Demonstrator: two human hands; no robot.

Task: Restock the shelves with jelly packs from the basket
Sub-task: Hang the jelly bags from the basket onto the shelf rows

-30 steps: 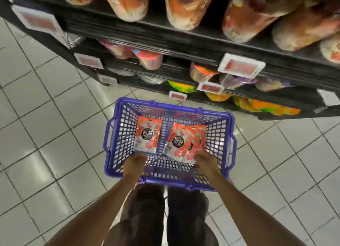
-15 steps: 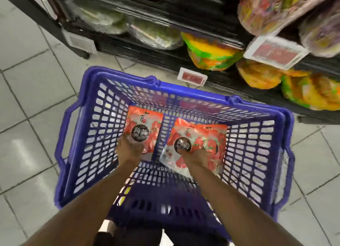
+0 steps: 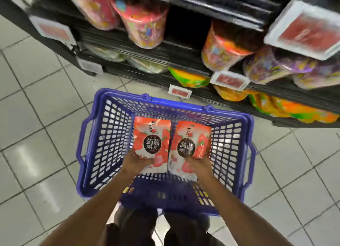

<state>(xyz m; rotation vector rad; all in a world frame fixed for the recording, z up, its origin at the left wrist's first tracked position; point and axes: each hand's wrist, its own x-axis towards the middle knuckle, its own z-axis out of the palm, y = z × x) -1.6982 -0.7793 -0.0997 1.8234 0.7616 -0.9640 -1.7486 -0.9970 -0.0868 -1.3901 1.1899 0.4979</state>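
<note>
A blue plastic basket [image 3: 103, 144] stands on the tiled floor in front of dark shelves [image 3: 184, 49]. My left hand [image 3: 135, 162] grips the lower edge of a red and white jelly pack [image 3: 151, 135], held upright above the basket. My right hand [image 3: 199, 163] grips a second, matching jelly pack [image 3: 193, 137] right beside the first. Another pack [image 3: 176, 167] lies on the basket floor beneath them, partly hidden.
The shelves carry pink and orange tubs [image 3: 145, 25], purple bags [image 3: 272, 65] and orange-green bags [image 3: 189, 78], with red price tags [image 3: 229, 80] on the shelf edges. Grey floor tiles [image 3: 36, 117] spread to the left and right. My legs [image 3: 158, 229] stand just behind the basket.
Both hands went down into the basket, took hold of one jelly pack each and lifted them upright. The view has tilted up, showing more of the shelves.
</note>
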